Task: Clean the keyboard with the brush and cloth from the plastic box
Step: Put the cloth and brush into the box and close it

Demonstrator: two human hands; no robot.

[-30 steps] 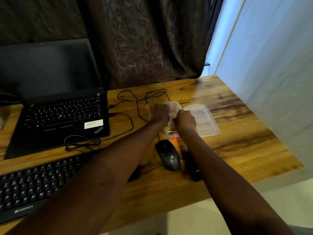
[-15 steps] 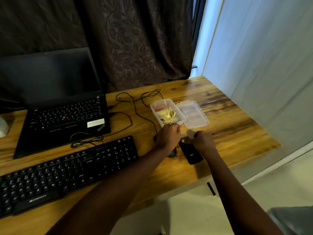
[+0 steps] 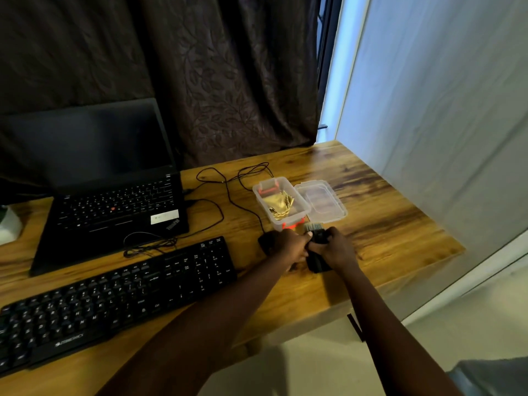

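The black keyboard (image 3: 114, 298) lies at the desk's front left. Behind my hands stands the clear plastic box (image 3: 297, 217), open, with a yellow cloth (image 3: 278, 205) inside; its lid (image 3: 321, 201) lies just to its right. The small brush (image 3: 314, 227) shows pale bristles pointing away from me and a dark handle. My right hand (image 3: 335, 247) grips that handle. My left hand (image 3: 288, 245) is curled against it, its fingertips pinching the handle's left side. Both hands hover just in front of the box.
A black mouse (image 3: 264, 241) sits partly hidden under my left hand, and a black phone (image 3: 317, 265) lies under my right. An open laptop (image 3: 114, 207) stands at the back left with cables (image 3: 223, 195) trailing across the wooden desk (image 3: 385, 224). A wall borders the right.
My hands left the box and drew back toward the desk's front, bringing the brush out with them. They now meet on its handle above the phone.
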